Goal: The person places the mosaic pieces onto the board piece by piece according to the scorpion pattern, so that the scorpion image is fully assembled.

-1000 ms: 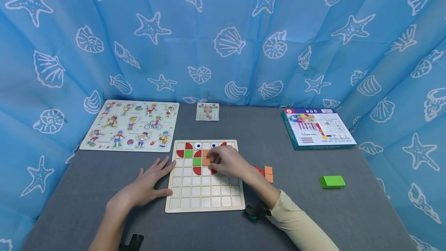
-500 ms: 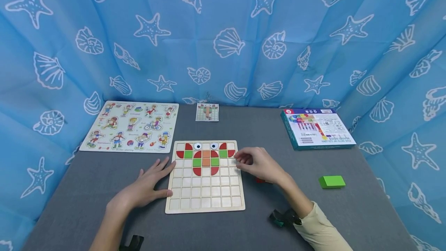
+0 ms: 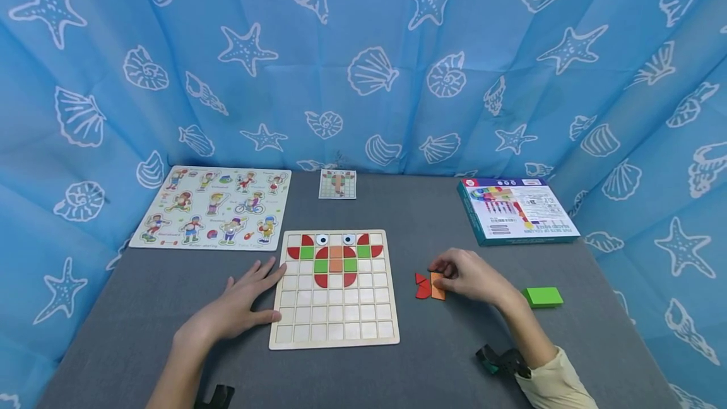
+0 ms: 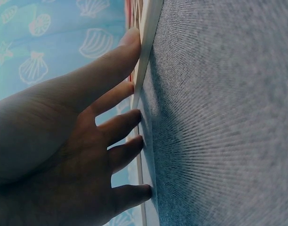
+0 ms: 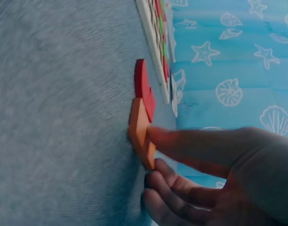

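A wooden grid board (image 3: 335, 332) lies in front, its upper rows bearing red quarter-circle, green, orange and eye tiles. My left hand (image 3: 240, 303) is spread at the board's left edge; its thumb (image 4: 131, 38) and fingertips touch the rim in the left wrist view. To the right of the board, my right hand (image 3: 476, 278) is at the orange square tiles (image 3: 438, 293). Its thumb and index finger pinch one orange tile (image 5: 138, 123) in the right wrist view. Red tiles (image 3: 423, 290) lie just left of the orange ones.
A green block (image 3: 543, 296) lies right of my right hand. Farther back are a boxed set (image 3: 519, 210), a small pattern card (image 3: 337, 184) and a picture board (image 3: 212, 207) at left. A blue shell-print curtain (image 3: 363, 81) closes off the back.
My right hand has left the middle of the board and moved right to the loose orange tiles. The orange squares on the board are uncovered. The left hand has stayed put.
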A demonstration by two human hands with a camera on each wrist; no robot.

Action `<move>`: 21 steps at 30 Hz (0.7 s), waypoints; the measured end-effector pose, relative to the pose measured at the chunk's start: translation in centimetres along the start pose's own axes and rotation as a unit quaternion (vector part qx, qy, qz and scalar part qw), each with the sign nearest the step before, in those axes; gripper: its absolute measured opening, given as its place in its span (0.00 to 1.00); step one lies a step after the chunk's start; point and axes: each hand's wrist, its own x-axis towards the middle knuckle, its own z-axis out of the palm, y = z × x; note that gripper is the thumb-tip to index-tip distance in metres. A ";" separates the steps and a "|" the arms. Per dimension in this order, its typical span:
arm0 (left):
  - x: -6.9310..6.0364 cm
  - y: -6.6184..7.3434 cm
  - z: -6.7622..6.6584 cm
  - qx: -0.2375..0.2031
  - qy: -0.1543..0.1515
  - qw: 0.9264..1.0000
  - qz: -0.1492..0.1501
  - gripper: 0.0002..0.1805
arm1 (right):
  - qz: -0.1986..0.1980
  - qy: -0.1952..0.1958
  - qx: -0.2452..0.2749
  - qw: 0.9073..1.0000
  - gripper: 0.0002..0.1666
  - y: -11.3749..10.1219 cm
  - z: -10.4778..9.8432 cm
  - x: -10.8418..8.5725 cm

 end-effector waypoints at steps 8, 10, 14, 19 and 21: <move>0.1 -0.5 0.3 -0.006 0.006 1.000 0.015 0.56 | -0.005 -0.023 0.010 1.000 0.07 0.6 0.0 0.2; 0.0 -0.2 0.1 -0.008 0.005 1.000 0.013 0.55 | -0.004 -0.030 0.015 0.999 0.06 0.7 0.0 0.3; -0.5 0.6 -0.4 -0.004 0.001 1.000 0.018 0.55 | -0.009 -0.034 0.028 0.999 0.07 0.7 -0.1 0.4; -0.5 0.6 -0.3 -0.004 0.003 1.000 0.016 0.55 | -0.033 0.005 0.057 0.998 0.09 0.3 -0.1 0.5; -0.3 0.2 0.0 -0.008 0.007 1.000 0.015 0.54 | -0.042 0.018 0.077 0.996 0.09 -0.2 0.1 0.6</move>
